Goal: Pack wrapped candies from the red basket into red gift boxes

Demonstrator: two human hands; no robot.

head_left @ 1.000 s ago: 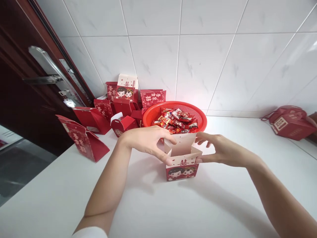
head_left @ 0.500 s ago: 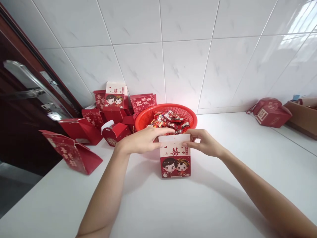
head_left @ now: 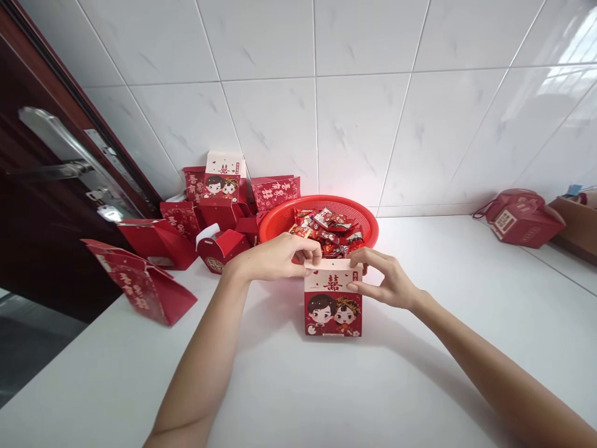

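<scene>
Gift box (head_left: 333,305), one, printed card, red below and cream above, with two cartoon figures and a red double character on its front; stands upright on the white countertop (head_left: 373,398), directly in front of the red plastic basket (head_left: 275,219) of wrapped sweets (head_left: 329,227). Handling, by judgement: light, thin-walled, stiff along its folds but easily bowed or dented mid-panel; the smooth printed face probably a little slippery; creases liable to whiten or tear if forced. Contents hidden from this angle, so any added weight cannot be told. Best hold: the two upper corners, thumb in front and fingers behind, pressure kept close to the edges; the lower body suits a flat, gentle palm. Left hand (head_left: 273,256): thumb and curled forefinger narrowed on the upper left corner; remaining fingers partly hidden. Right hand (head_left: 387,280): thumb against the front near the upper right, forefinger bent over the top edge, the pair closed on the card. Differences from the earliest frame: there the mouth gapes, front and back panels well apart and the pale interior on view, both hands spread wide; here the panels meet or nearly meet at the top, the interior is out of sight, the front stands taller, and the fingers are drawn in at the corners.
</scene>
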